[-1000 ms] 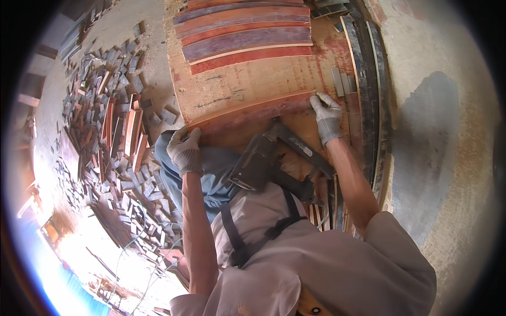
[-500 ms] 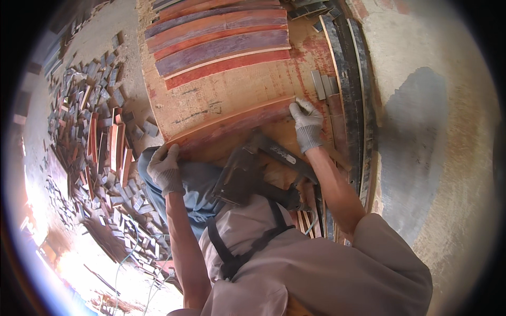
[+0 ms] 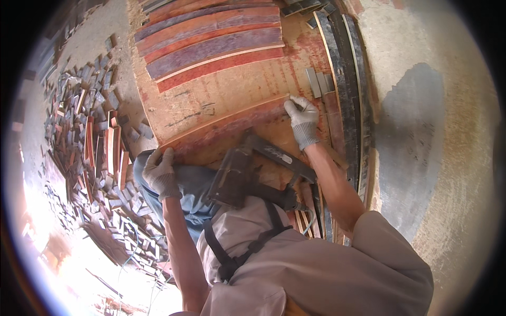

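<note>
A long reddish wooden strip [image 3: 226,124] lies across a big plywood board [image 3: 232,87]. My left hand [image 3: 159,173], in a grey knit glove, grips the strip's left end at the board's edge. My right hand [image 3: 301,117], also gloved, presses down on the strip's right end with its fingers curled over it. A dark nail gun [image 3: 247,171] rests on the board just in front of my chest, between my two arms, with neither hand on it.
Several red and purple strips [image 3: 211,42] lie side by side at the board's far end. Long dark strips [image 3: 348,95] run along the board's right side. A heap of small wood offcuts [image 3: 89,142] covers the concrete floor on the left. Bare concrete [image 3: 437,131] lies to the right.
The view has shifted right and down across the board. Both hands have stayed on the ends of the reddish strip. The nail gun has kept its place.
</note>
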`<state>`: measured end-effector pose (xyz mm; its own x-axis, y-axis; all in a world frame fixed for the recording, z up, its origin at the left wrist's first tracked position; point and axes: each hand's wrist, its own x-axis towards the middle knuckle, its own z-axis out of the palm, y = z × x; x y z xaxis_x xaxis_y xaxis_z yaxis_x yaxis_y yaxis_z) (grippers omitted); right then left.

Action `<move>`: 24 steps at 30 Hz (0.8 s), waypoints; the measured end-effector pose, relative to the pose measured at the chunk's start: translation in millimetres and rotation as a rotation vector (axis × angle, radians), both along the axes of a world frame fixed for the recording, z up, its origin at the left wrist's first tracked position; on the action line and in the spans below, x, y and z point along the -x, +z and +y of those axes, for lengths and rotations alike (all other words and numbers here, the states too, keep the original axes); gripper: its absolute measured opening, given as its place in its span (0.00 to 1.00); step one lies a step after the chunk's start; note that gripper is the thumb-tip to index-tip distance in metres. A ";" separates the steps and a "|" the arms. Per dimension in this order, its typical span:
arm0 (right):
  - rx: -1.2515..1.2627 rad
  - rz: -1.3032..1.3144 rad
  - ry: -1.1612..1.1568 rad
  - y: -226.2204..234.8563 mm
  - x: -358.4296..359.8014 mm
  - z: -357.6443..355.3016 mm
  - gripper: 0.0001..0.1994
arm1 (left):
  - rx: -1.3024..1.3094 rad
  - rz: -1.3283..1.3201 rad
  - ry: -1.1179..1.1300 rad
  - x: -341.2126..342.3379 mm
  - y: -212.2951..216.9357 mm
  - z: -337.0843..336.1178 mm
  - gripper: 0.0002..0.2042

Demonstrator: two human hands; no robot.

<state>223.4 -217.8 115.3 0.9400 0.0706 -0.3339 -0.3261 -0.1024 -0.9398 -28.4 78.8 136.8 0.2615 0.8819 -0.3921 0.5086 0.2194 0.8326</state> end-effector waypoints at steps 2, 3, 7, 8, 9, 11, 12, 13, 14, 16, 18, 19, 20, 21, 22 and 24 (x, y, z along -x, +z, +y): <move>0.060 -0.038 0.013 -1.0 -3.5 0.7 0.12 | -0.047 0.041 -0.019 0.9 0.3 -0.1 0.12; 0.070 -0.056 0.020 -1.6 -4.8 1.4 0.12 | -0.038 0.024 -0.015 1.3 0.4 -0.5 0.12; 0.124 -0.077 0.092 1.1 -9.7 -0.8 0.12 | -0.011 0.012 0.006 0.7 -0.4 -1.8 0.12; 0.166 -0.092 0.115 2.2 -11.6 -0.5 0.11 | -0.005 0.008 0.014 -0.1 -1.1 -2.1 0.13; 0.189 -0.080 0.124 3.6 -12.6 0.0 0.11 | -0.005 -0.004 0.021 -0.9 -1.6 -1.8 0.13; 0.235 -0.057 0.141 6.8 -15.3 1.7 0.11 | 0.005 -0.011 0.026 -2.1 -1.6 -0.7 0.13; 0.239 -0.061 0.143 8.2 -16.5 3.3 0.11 | -0.014 -0.001 0.017 -2.6 -0.7 -0.1 0.13; 0.244 -0.066 0.144 9.6 -17.2 4.5 0.11 | -0.010 0.024 0.007 -3.1 0.7 -0.2 0.14; 0.240 -0.062 0.147 10.9 -18.0 5.6 0.10 | -0.071 0.098 -0.038 -4.0 3.0 0.0 0.14; 0.282 -0.053 0.155 12.6 -18.7 6.7 0.08 | -0.163 0.283 -0.122 -9.0 8.6 -1.9 0.15; 0.297 -0.045 0.163 13.2 -19.5 7.4 0.07 | -0.582 0.419 -0.229 -20.9 13.5 -14.4 0.17; 0.296 -0.044 0.162 13.5 -20.2 7.8 0.06 | -0.834 0.471 -0.287 -29.9 16.0 -23.1 0.19; 0.274 -0.059 0.164 14.0 -21.0 8.3 0.06 | -0.858 0.369 -0.334 -44.1 16.5 -29.9 0.23; 0.307 -0.051 0.162 14.5 -21.7 9.0 0.07 | -0.864 0.204 -0.498 -59.9 16.5 -33.0 0.20; 0.318 -0.061 0.163 15.2 -22.7 10.1 0.08 | -0.706 0.200 -0.632 -74.9 16.8 -42.0 0.15; 0.338 -0.041 0.164 17.8 -23.8 11.5 0.09 | -0.737 0.108 -0.774 -106.8 15.7 -63.2 0.16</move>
<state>247.2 -206.2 133.2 0.9385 0.1131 -0.3261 -0.2423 -0.4571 -0.8558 78.4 15.7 152.5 0.8465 0.5201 0.1139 0.3727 -0.7317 0.5706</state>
